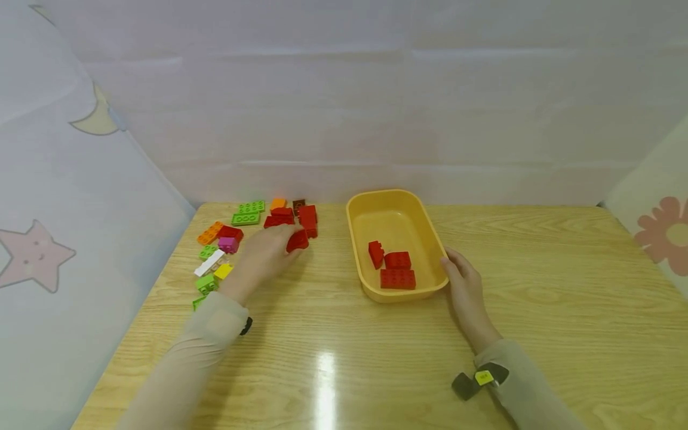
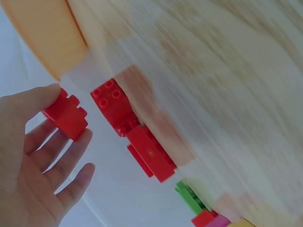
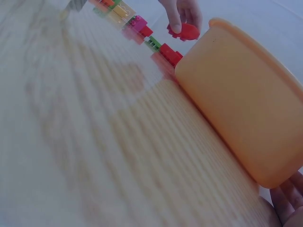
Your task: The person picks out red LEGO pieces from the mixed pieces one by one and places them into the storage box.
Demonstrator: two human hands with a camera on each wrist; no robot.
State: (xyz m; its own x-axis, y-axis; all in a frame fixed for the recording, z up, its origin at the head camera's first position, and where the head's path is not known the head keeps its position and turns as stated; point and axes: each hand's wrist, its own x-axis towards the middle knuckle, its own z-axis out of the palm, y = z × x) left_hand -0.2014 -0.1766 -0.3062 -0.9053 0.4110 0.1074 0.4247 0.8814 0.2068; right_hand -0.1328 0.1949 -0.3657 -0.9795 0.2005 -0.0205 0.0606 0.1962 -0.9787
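My left hand (image 1: 267,254) pinches a red toy brick (image 2: 68,113) between thumb and fingertips. In the left wrist view that brick is held above the table, with a curved edge and studs showing. More red bricks (image 1: 308,218) lie just beyond this hand, two of them seen end to end in the left wrist view. With thumb at the rim, my right hand (image 1: 466,286) grips the right side of a yellow plastic tub (image 1: 352,239); its fingers are partly hidden in the head view. Three red bricks (image 1: 398,279) lie inside the tub, near its front end.
Loose bricks lie at the table's left: light green (image 1: 245,218), orange (image 1: 210,233), magenta (image 1: 228,245), white (image 1: 209,263), yellow (image 1: 223,271) and a dark brown one (image 1: 298,205). A pale cloth (image 1: 376,119) hangs along the back edge of the wooden table (image 1: 564,298).
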